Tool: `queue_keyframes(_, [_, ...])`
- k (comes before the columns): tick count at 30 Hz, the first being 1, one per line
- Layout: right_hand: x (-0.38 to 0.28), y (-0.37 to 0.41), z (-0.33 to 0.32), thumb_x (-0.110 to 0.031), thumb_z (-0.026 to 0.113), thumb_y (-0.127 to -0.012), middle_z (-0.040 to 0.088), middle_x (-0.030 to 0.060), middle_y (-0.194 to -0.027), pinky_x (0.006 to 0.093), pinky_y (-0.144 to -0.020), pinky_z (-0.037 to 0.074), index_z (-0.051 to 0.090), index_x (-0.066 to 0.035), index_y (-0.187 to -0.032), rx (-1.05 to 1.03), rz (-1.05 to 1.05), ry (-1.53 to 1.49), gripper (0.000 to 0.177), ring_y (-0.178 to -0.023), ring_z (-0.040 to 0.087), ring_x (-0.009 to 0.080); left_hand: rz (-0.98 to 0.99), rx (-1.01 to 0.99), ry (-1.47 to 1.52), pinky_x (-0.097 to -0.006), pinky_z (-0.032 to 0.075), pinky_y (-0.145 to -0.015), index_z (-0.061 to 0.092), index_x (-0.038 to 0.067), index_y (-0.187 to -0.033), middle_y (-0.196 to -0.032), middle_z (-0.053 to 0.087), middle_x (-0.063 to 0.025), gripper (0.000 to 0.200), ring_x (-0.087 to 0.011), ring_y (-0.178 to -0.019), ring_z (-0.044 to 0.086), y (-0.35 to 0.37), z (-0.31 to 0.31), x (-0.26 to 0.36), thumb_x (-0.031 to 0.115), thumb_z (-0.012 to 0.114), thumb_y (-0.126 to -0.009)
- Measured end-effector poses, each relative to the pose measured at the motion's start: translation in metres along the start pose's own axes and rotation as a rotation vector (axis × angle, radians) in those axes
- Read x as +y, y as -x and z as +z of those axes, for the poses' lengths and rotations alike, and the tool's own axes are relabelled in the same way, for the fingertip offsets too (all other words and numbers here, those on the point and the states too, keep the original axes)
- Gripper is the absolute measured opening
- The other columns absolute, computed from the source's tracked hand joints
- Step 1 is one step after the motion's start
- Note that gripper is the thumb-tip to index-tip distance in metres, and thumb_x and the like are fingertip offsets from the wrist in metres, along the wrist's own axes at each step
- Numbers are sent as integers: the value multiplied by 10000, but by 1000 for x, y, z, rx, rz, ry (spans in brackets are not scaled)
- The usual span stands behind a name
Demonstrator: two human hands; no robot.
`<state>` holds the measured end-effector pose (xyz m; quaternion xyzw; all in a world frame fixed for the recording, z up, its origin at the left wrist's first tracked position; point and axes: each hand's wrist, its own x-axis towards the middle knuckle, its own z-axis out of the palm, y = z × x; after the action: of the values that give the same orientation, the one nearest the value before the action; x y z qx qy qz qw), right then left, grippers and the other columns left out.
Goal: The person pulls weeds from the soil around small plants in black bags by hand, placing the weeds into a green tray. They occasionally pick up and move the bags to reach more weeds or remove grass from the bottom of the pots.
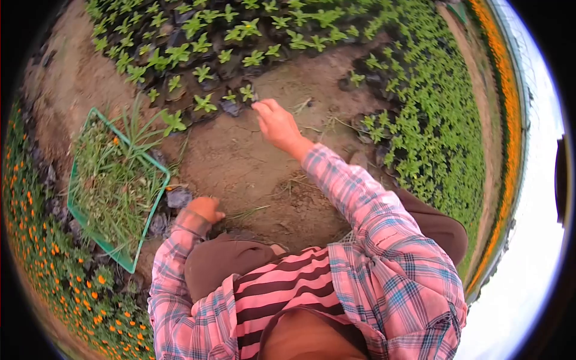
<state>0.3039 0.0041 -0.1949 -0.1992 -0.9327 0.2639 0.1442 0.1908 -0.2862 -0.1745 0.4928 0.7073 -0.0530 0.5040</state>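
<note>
My right hand (pixel 277 124) reaches out over the bare soil, its fingertips beside a small seedling (pixel 246 92) in a dark bag at the edge of the plant rows. Its fingers are drawn together, and what they hold, if anything, is too small to name. Low on the left, my left hand (pixel 207 209) is closed near the ground, with thin grass blades (pixel 247 212) sticking out beside its fingers. A green crate (pixel 164 174) filled with pulled grass (pixel 114 180) stands to the left of that hand.
Rows of potted seedlings (pixel 203 73) spread across the top, and a dense green bed (pixel 444 120) lies on the right. Orange flowers (pixel 66 270) grow at the lower left. Loose weeds lie on the soil (pixel 228 153) between my knees and the rows.
</note>
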Motion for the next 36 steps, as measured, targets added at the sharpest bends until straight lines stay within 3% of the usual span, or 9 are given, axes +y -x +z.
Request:
queue_keyframes(6, [86,69,-46,-160,633,-828,440,256,-1195,456,-822,500,384,-8,-1234,106,785,311,500,-999,547,447,32,235,166,-466,459,-802,565,21,-966,-983,601,-208,363,-387,-957,577,-46,-9,-1,328,678,-810])
queue_keyframes(8, [116,83,-50,-211,631,-846,532,233,-1065,455,-840,492,483,8,-1137,120,812,406,393,-931,576,430,63,254,182,-464,458,-798,562,19,-973,-983,601,-211,366,-389,-952,575,-61,-7,5,325,680,-810])
queue_keyframes(12, [176,90,-49,-222,645,-834,585,184,-849,451,-749,513,559,-4,-1014,-167,795,395,296,-816,618,382,143,272,234,-458,454,-789,557,15,-985,-984,602,-213,376,-390,-945,573,-73,-4,19,322,682,-809])
queue_keyframes(14, [210,100,-50,-210,649,-819,571,159,-688,413,-651,519,599,-24,-949,-474,106,646,232,-732,631,333,139,279,269,-456,456,-782,562,18,-972,-974,606,-210,359,-389,-937,576,-72,-1,19,316,681,-810])
queue_keyframes(18, [151,66,-77,-159,536,-862,383,-1,-607,295,-391,232,490,-103,-768,-36,1344,-1039,118,-425,331,124,105,335,400,-424,477,-727,575,27,-923,-897,622,-185,294,-352,-846,606,-69,6,17,278,684,-815])
queue_keyframes(27, [30,48,-58,-227,613,-852,482,6,-621,304,-433,335,526,-103,-728,-574,897,-1015,195,-456,409,149,72,454,922,-342,471,-647,567,18,-880,-777,612,-101,250,-197,-726,591,-78,15,4,244,669,-846])
queue_keyframes(29, [33,53,-42,-308,635,-830,628,104,-722,371,-556,471,601,-49,-805,-760,396,-259,262,-608,592,256,33,488,855,-344,474,-653,571,14,-877,-780,616,-109,257,-200,-730,595,-79,13,0,251,667,-849])
queue_keyframes(32, [-4,81,-43,-371,642,-785,672,180,-866,417,-723,520,642,-3,-879,-910,331,248,380,-826,655,334,50,502,767,-299,468,-638,557,6,-892,-748,584,-49,225,-127,-708,554,-76,6,6,206,659,-875])
queue_keyframes(36, [-2,139,-8,-412,648,-750,673,192,-900,417,-751,528,659,5,-887,-885,348,301,439,-901,655,342,75,530,839,-350,476,-653,584,17,-874,-784,619,-110,269,-204,-719,592,-82,12,14,268,674,-835])
